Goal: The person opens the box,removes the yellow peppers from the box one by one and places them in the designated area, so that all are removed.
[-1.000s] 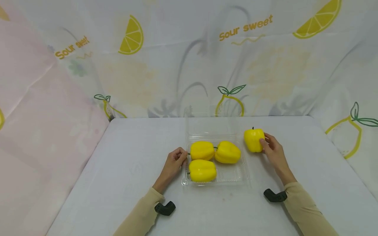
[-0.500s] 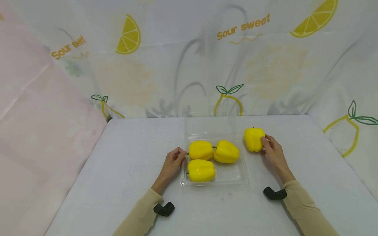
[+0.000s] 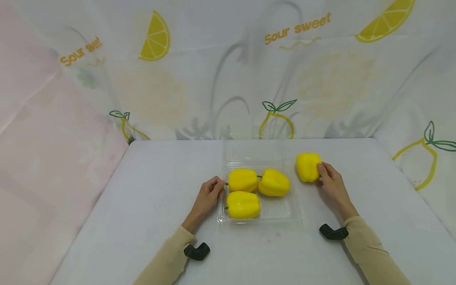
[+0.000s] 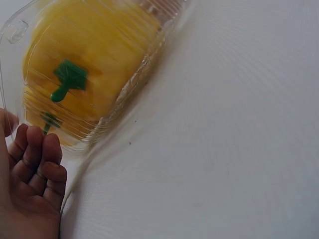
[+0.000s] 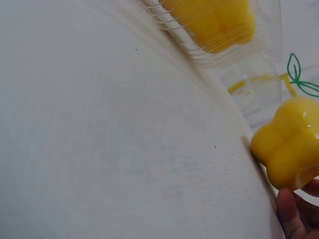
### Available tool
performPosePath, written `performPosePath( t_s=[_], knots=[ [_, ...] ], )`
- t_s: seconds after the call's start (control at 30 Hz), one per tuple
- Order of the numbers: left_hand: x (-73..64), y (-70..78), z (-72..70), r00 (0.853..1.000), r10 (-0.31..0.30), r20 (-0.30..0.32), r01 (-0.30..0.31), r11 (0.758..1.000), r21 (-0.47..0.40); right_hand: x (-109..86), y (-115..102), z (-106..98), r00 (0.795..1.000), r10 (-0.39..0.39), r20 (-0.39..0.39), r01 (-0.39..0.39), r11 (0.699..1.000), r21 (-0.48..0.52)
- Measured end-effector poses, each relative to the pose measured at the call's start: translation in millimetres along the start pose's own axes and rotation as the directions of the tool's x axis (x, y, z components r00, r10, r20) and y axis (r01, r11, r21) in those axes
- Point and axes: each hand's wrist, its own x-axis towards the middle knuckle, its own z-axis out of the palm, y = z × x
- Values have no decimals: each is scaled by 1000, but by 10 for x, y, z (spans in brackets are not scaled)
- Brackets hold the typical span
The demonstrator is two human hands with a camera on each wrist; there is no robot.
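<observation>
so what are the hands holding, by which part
Right hand: a yellow pepper, by its right side. Left hand: the clear box, by its left edge.

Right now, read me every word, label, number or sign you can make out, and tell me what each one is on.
"Sour sweet": orange lettering on the cloth backdrop, right of centre.
"Sour sweet": smaller orange lettering toward the left of that backdrop.
Nothing readable shows on the yellow peppers, the clear container or the black wrist devices.
</observation>
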Motion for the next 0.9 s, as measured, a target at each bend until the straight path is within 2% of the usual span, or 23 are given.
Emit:
performPosePath(
  t_s=[0.1,0.2,0.3,0.53,0.9],
  knots=[
    [36,-121,12,1000,-2,-13,2,1000,4,-17,2,-12,1000,20,0,-20,999,-26],
    [36,-138,14,1000,4,-22,-4,1000,13,-29,-5,-15,1000,25,-9,-25,999,-41],
    [23,-105,7,1000,15,-20,-15,1000,3,-34,-12,-8,1000,19,-19,-20,999,-41],
    [-77,143,-19,1000,16,12,-16,1000,-1,-33,14,24,1000,8,-27,-9,1000,-27],
    [-34,137,-10,999,28,19,-28,1000,13,-6,34,4,999,7,-36,-9,999,-39]
  ],
)
